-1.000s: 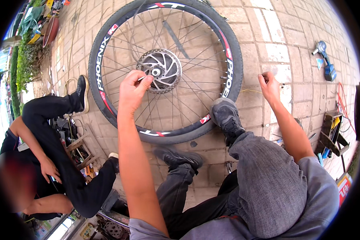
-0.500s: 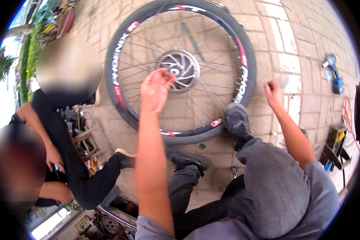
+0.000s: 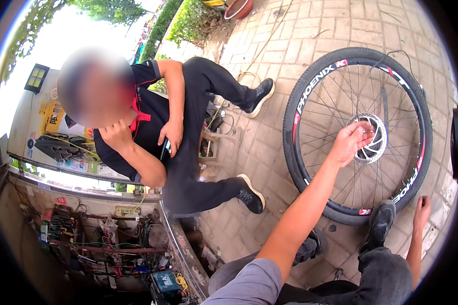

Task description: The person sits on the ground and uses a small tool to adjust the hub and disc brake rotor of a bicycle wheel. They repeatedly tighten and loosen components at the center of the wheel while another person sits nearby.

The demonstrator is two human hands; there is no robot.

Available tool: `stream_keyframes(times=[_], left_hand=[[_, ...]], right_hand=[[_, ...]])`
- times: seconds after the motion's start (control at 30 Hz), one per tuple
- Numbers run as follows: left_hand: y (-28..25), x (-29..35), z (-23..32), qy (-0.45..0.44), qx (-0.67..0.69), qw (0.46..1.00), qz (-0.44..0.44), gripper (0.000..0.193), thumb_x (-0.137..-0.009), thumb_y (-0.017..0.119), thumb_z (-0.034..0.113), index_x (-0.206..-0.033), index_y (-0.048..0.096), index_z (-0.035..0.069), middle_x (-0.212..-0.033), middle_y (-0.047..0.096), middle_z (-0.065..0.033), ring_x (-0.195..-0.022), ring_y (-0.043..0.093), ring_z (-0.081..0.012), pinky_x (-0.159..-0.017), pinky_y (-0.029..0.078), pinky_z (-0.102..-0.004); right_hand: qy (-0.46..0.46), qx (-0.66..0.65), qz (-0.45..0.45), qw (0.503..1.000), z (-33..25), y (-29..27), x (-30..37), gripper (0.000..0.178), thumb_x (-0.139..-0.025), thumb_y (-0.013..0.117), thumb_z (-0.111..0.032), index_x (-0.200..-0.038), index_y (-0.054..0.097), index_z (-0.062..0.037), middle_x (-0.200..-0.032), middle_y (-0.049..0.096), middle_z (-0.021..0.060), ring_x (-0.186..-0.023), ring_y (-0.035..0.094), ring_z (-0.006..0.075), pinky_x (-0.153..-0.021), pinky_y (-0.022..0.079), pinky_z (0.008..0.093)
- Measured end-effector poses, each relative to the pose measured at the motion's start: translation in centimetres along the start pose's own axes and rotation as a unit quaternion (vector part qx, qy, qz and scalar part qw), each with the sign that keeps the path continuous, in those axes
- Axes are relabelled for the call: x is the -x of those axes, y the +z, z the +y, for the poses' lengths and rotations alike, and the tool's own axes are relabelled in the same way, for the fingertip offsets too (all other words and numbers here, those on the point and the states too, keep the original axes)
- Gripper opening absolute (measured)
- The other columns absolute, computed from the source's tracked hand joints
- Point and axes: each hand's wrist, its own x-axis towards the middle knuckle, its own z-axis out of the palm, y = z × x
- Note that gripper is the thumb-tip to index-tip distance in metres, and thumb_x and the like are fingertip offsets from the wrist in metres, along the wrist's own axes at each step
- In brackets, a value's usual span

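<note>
A bicycle wheel [image 3: 291,148] with a black tyre, spokes and a silver disc brake rotor [image 3: 383,136] lies on the paving at the right. My left hand [image 3: 347,145] is over the rotor and hub, its fingers half curled and slightly apart. No object shows in it, though the fingertips overlap the hub. Out at the far right, beside the wheel's near edge, my right hand [image 3: 422,209] is curled closed with nothing showing in it. My shoe [image 3: 382,219] is against the near part of the tyre. A dark strip [image 3: 384,108] shows between the spokes.
Another person [image 3: 152,117] sits at the left, a phone [image 3: 166,148] in one hand. Beside them is a small wooden stool [image 3: 224,147]. Cluttered tools and a teal case [image 3: 165,282] fill the lower left. A red-brown pot [image 3: 239,8] stands at the top.
My view has swung left, so the wheel and my hands sit farther right and the seated person shows more fully. My left hand is still over the hub; my right is still curled.
</note>
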Motion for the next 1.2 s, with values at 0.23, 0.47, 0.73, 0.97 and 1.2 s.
stream_keyframes(times=[0.23, 0.47, 0.73, 0.97, 1.2], left_hand=[[-0.1, -1.4, -1.0, 0.036, -0.194, 0.98, -0.007, 0.026, -0.083, 0.069, 0.01, -0.105, 0.059, 0.001, -0.085, 0.062, -0.0003, -0.071, 0.055, -0.007, -0.064, 0.046, -0.0218], [1.8, -1.6, -0.7, 0.067, -0.37, 0.925, 0.064, 0.019, -0.09, 0.06, 0.012, -0.104, 0.058, 0.0, -0.073, 0.059, -0.0023, -0.065, 0.056, -0.0077, -0.06, 0.047, -0.0227], [1.5, -0.4, -1.2, 0.042, -0.082, 0.995, 0.032, 0.032, -0.094, 0.054, 0.014, -0.122, 0.05, 0.0, -0.092, 0.059, -0.0085, -0.074, 0.059, -0.012, -0.066, 0.051, -0.0239], [1.2, -0.9, -0.2, 0.02, -0.425, 0.903, 0.057, 0.035, -0.092, 0.054, 0.01, -0.126, 0.047, 0.002, -0.084, 0.059, -0.0088, -0.062, 0.059, -0.0132, -0.057, 0.05, -0.024], [0.4, -1.3, -1.8, 0.04, -0.064, 0.997, -0.016, 0.042, -0.089, 0.059, 0.006, -0.129, 0.046, 0.004, -0.103, 0.06, -0.0114, -0.091, 0.062, -0.0207, -0.082, 0.052, -0.0321]], right_hand=[[0.004, 0.012, 0.002, 1.0, -1.3, -1.1, 0.3, 0.019, -0.093, 0.052, -0.016, -0.086, 0.052, 0.002, -0.07, 0.05, 0.0094, -0.065, 0.044, 0.0162, -0.063, 0.041, 0.031], [0.003, 0.017, 0.007, 1.0, -0.7, -1.2, 0.2, 0.019, -0.093, 0.052, -0.016, -0.086, 0.053, 0.0021, -0.07, 0.05, 0.0097, -0.064, 0.044, 0.0163, -0.063, 0.041, 0.0314], [0.007, 0.004, -0.01, 1.0, -1.2, -0.3, 0.4, 0.019, -0.093, 0.052, -0.015, -0.087, 0.054, 0.0026, -0.069, 0.051, 0.0107, -0.064, 0.045, 0.0165, -0.062, 0.041, 0.032], [0.012, 0.011, -0.003, 1.0, -1.5, -0.6, 0.7, 0.018, -0.092, 0.052, -0.015, -0.087, 0.054, 0.0027, -0.071, 0.053, 0.0116, -0.065, 0.048, 0.0172, -0.064, 0.043, 0.0322], [0.023, 0.077, -0.013, 0.997, 1.3, -0.5, -0.1, 0.021, -0.088, 0.056, -0.02, -0.089, 0.059, 0.0008, -0.076, 0.06, 0.0181, -0.069, 0.057, 0.0279, -0.067, 0.046, 0.0387]])
